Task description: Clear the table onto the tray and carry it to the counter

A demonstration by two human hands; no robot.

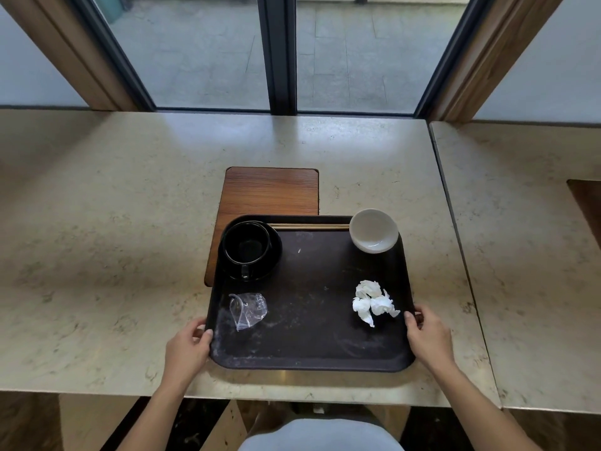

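- Head view. We take the dark tray (309,320) as our landmark; it sits on the pale stone desk (113,239), close to the desk's near edge.
- Left hand (187,348) is closed around the tray's left rim near the near-left corner, thumb over the top of the rim.
- Right hand (429,336) is closed around the tray's right rim near the near-right corner, thumb on top, fingers wrapped at the outer edge.
- Far-left corner of the tray: a black cup (247,247) on a black saucer (271,258), handle pointing toward us.
- Along the tray's far rim: a pair of wooden chopsticks (309,227), lying parallel to the rim, between the cup and a white bowl (374,230).
- The white bowl stands in the tray's far-right corner, upright and tilted slightly on the rim.
- Near-right part of the tray: a crumpled white napkin (374,302), just beside our right thumb.
- Near-left part of the tray: a crumpled clear plastic wrapper (247,310).
- A brown wooden board (270,193) lies on the desk beyond the tray; the tray's far-left part overlaps it.
- We cannot tell whether the tray is lifted or resting.
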